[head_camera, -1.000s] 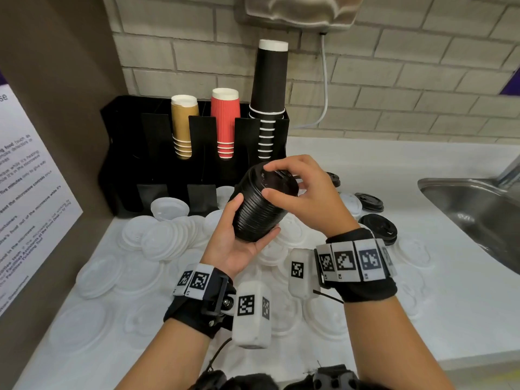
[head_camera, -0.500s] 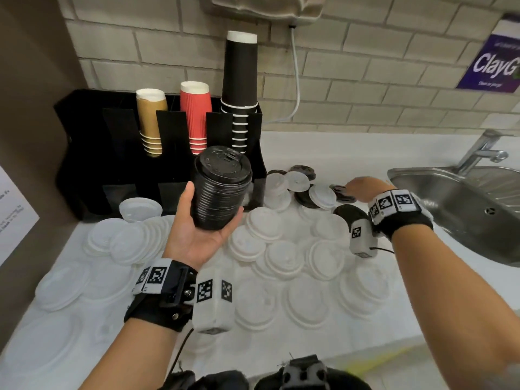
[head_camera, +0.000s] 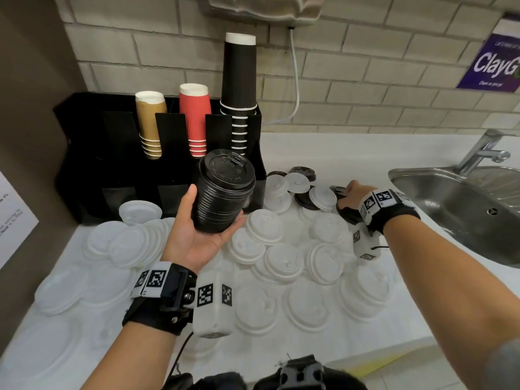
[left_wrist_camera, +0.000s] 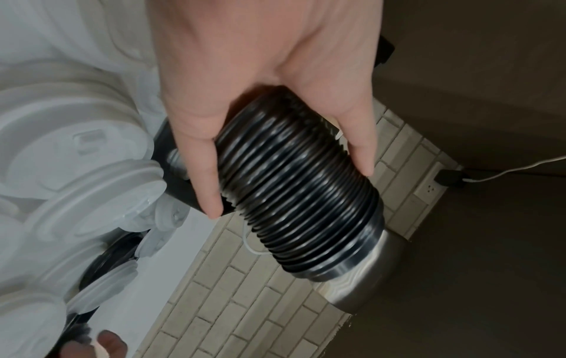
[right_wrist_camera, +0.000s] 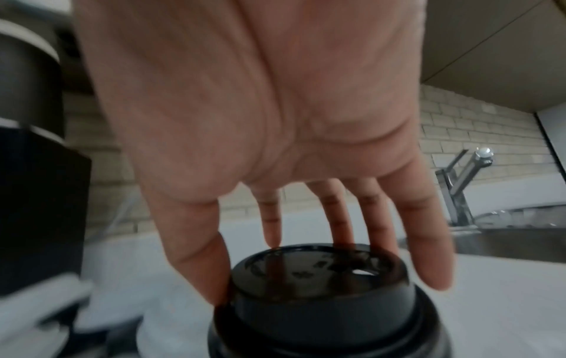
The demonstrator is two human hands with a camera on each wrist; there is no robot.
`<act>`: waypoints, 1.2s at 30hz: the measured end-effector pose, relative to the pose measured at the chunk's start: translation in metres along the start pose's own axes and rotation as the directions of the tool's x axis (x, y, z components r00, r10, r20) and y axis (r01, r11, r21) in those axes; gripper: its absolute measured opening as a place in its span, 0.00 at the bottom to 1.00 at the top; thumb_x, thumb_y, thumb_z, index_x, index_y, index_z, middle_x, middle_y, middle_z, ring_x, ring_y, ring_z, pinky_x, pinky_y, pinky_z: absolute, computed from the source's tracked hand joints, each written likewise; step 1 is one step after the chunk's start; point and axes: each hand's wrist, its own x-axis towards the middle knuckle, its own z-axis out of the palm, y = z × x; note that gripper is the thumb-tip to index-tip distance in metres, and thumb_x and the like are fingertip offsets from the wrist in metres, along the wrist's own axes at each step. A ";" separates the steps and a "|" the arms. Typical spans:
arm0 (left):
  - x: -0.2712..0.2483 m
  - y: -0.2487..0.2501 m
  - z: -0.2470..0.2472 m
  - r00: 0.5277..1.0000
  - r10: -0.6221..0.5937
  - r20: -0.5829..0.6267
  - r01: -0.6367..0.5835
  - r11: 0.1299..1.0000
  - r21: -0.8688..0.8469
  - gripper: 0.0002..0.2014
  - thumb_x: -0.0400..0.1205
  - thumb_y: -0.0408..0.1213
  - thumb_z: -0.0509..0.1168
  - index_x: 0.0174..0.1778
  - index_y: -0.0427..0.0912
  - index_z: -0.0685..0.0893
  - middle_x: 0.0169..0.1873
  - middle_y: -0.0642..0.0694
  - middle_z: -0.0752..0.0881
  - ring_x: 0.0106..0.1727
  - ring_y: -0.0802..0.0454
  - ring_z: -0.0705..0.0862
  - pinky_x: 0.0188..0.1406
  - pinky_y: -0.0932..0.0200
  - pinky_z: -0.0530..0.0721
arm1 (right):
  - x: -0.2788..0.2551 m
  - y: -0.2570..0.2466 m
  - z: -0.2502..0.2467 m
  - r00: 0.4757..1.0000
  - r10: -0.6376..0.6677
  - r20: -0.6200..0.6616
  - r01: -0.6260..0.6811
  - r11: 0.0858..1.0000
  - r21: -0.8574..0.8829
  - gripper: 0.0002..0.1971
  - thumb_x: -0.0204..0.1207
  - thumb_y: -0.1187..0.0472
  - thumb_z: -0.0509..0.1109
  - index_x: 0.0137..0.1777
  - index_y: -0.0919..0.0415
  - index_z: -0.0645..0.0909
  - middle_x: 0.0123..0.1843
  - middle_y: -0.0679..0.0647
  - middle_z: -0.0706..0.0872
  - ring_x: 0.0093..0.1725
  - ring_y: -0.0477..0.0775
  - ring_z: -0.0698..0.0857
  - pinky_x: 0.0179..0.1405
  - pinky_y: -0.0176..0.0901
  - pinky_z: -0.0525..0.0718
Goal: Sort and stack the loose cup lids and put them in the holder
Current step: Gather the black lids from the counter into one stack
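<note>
white lids (head_camera: 284, 266): thin, translucent moulded plastic discs with raised rims, strewn and overlapping over the near and middle counter (head_camera: 399, 161), unsorted. left hand (head_camera: 194, 235): palm up above them, thumb and fingers curled round a black stack (head_camera: 223, 192) of nested lids, glossy, ribbed at the sides like a bellows, sip-hole top facing up and tilted slightly; in the left wrist view the fingers (left_wrist_camera: 208, 174) lie along the ribs. right hand (head_camera: 351, 192): stretched out to the right over a loose black lid (right_wrist_camera: 324, 285) lying on the counter near the sink (head_camera: 455, 198), fingers nearly straight, thumb at the lid's side and fingertips at its far rim; not yet closed on it, holding nothing. step, as judged: gathering black lids onto the held stack, with more black ones (head_camera: 304, 171) still mixed among white ones further back. next move likely needs a light pinch at the rim to lift the lid, then seating it dome-up on the stack so it nests squarely. holder (head_camera: 84, 153): black, compartmented, against the brick wall, carrying gold, red and black paper cups (head_camera: 239, 80) upside down in its rear slots; its lower front bays look unfilled.
</note>
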 end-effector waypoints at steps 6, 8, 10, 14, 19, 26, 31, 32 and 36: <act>0.000 -0.001 0.006 0.999 0.010 -0.049 -0.011 1.000 -0.011 0.29 0.70 0.53 0.70 0.64 0.40 0.87 0.64 0.34 0.85 0.60 0.36 0.87 0.57 0.38 0.86 | -0.057 -0.044 -0.047 0.959 -0.250 -0.133 0.281 0.899 0.335 0.25 0.78 0.49 0.65 0.73 0.45 0.64 0.69 0.63 0.65 0.65 0.70 0.74 0.69 0.58 0.74; 0.001 -0.002 0.007 0.997 0.009 -0.071 -0.010 1.000 -0.011 0.36 0.69 0.53 0.71 0.75 0.44 0.77 0.67 0.35 0.84 0.63 0.36 0.86 0.59 0.38 0.85 | -0.086 -0.064 -0.052 0.871 -0.449 -0.200 0.478 0.679 0.557 0.22 0.79 0.56 0.68 0.71 0.45 0.67 0.67 0.61 0.68 0.61 0.61 0.76 0.63 0.45 0.77; 0.001 -0.003 0.007 0.996 0.005 -0.086 -0.006 1.000 -0.010 0.40 0.68 0.53 0.71 0.78 0.47 0.73 0.68 0.36 0.83 0.65 0.37 0.85 0.58 0.40 0.86 | -0.110 -0.081 -0.053 0.754 -0.577 -0.313 0.619 0.466 0.632 0.21 0.76 0.60 0.72 0.66 0.45 0.71 0.64 0.55 0.75 0.57 0.51 0.80 0.50 0.29 0.79; 0.001 -0.006 0.006 0.996 0.015 -0.087 -0.015 1.000 0.010 0.35 0.70 0.53 0.70 0.73 0.42 0.78 0.65 0.36 0.85 0.63 0.40 0.86 0.59 0.43 0.87 | -0.139 -0.103 -0.050 0.600 -0.667 -0.442 0.755 0.289 0.589 0.25 0.68 0.59 0.80 0.62 0.47 0.75 0.61 0.47 0.79 0.58 0.46 0.81 0.45 0.34 0.84; -0.001 -0.006 0.003 0.995 0.052 -0.081 -0.048 0.997 0.055 0.30 0.73 0.52 0.71 0.68 0.41 0.81 0.63 0.36 0.87 0.62 0.41 0.87 0.53 0.46 0.89 | -0.144 -0.124 -0.044 0.507 -0.727 -0.462 0.842 0.304 0.446 0.27 0.66 0.57 0.81 0.65 0.53 0.76 0.61 0.51 0.78 0.58 0.41 0.77 0.52 0.38 0.81; -0.001 -0.007 -0.001 0.999 0.005 -0.043 -0.001 0.994 0.106 0.17 0.72 0.50 0.71 0.50 0.44 0.93 0.59 0.37 0.89 0.58 0.41 0.89 0.51 0.47 0.89 | -0.140 -0.137 -0.054 0.509 -0.773 -0.379 0.832 0.330 0.446 0.24 0.71 0.66 0.73 0.67 0.52 0.78 0.63 0.54 0.79 0.58 0.39 0.78 0.54 0.31 0.77; -0.002 -0.006 0.003 0.997 0.014 -0.081 -0.006 0.995 0.096 0.26 0.70 0.49 0.73 0.63 0.41 0.85 0.59 0.36 0.88 0.57 0.39 0.89 0.47 0.46 0.90 | -0.140 -0.138 -0.054 0.476 -0.813 -0.336 0.843 0.313 0.438 0.25 0.69 0.65 0.73 0.66 0.50 0.79 0.62 0.52 0.80 0.60 0.45 0.79 0.51 0.31 0.77; -0.002 -0.006 0.004 0.996 0.014 -0.089 -0.006 0.996 0.091 0.27 0.70 0.49 0.73 0.65 0.41 0.83 0.59 0.36 0.88 0.57 0.39 0.89 0.47 0.46 0.90 | -0.140 -0.138 -0.054 0.474 -0.813 -0.336 0.845 0.315 0.432 0.25 0.68 0.64 0.73 0.67 0.50 0.79 0.62 0.52 0.80 0.60 0.45 0.78 0.51 0.31 0.77; -0.002 -0.006 0.007 0.994 0.008 -0.106 0.001 0.997 0.080 0.31 0.68 0.49 0.74 0.67 0.41 0.81 0.60 0.36 0.88 0.58 0.39 0.89 0.50 0.45 0.90 | -0.140 -0.137 -0.051 0.469 -0.811 -0.349 0.851 0.309 0.424 0.26 0.69 0.64 0.75 0.68 0.50 0.78 0.63 0.51 0.78 0.60 0.43 0.77 0.52 0.29 0.76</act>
